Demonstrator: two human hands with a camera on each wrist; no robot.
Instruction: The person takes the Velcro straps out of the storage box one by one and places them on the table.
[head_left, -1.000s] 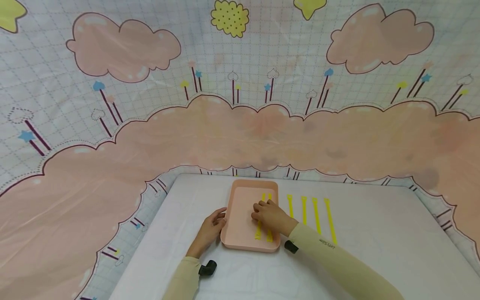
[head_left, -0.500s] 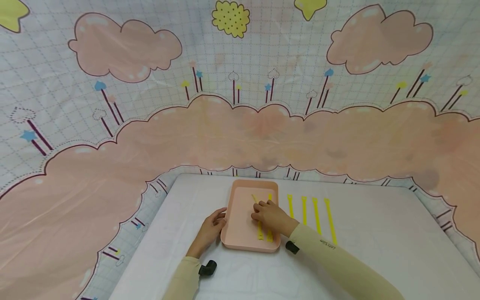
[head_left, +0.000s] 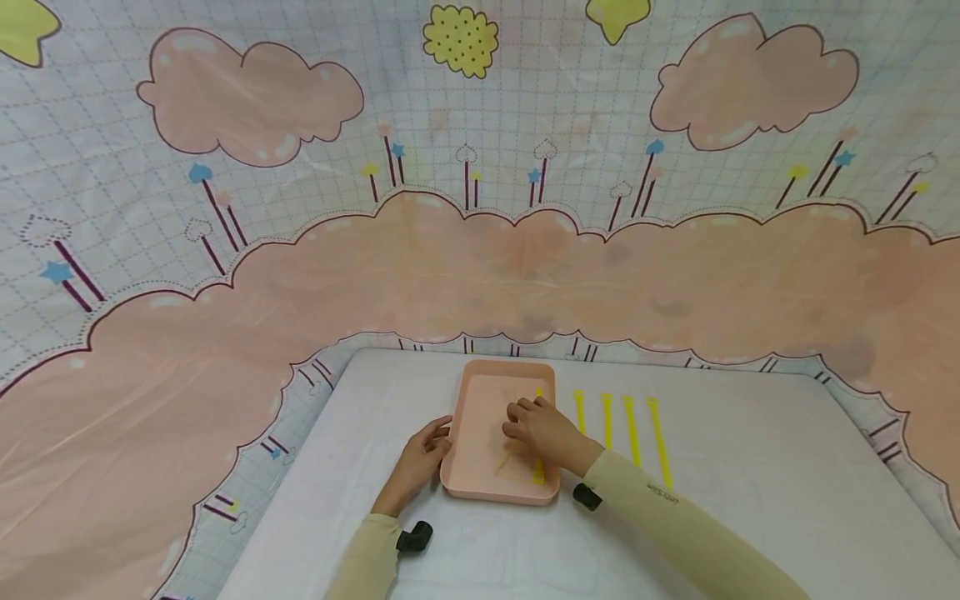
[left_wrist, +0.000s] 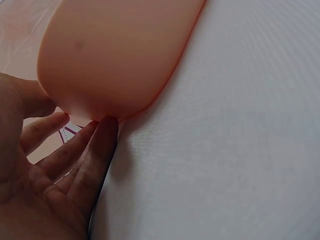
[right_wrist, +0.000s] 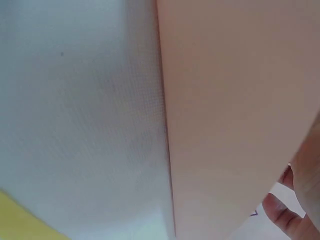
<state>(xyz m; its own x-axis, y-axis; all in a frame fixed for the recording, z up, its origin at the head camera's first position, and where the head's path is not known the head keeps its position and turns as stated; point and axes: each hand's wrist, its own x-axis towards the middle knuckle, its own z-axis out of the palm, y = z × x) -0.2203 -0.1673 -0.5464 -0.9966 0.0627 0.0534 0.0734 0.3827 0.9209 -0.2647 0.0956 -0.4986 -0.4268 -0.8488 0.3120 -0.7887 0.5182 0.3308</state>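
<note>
In the head view, a pink rectangular tray [head_left: 480, 479] lies on the white table. My left hand [head_left: 423, 458] touches its left side; in the left wrist view the fingers [left_wrist: 102, 145] rest against the tray's outer wall near a corner. My right hand [head_left: 551, 435] is over the tray's right half, thumb and fingers bent together. A thin, blurred yellow strip [head_left: 508, 460] shows below its fingers, seemingly held there; its middle is hidden by the hand. Another yellow strip [head_left: 538, 477] with widened ends lies flat in the tray, partly under the hand.
Several more yellow strips [head_left: 632, 429] with widened ends lie in a row on the white table [head_left: 757, 467] to the tray's right. My right sleeve [head_left: 667, 508] covers part of that side. A patterned pink and white cloth [head_left: 480, 275] stands behind the table.
The left strip in the tray lay nearly straight, then tilted under my right fingers, and now shows only as a thin slanted blur. My left hand and the tray have hardly moved.
</note>
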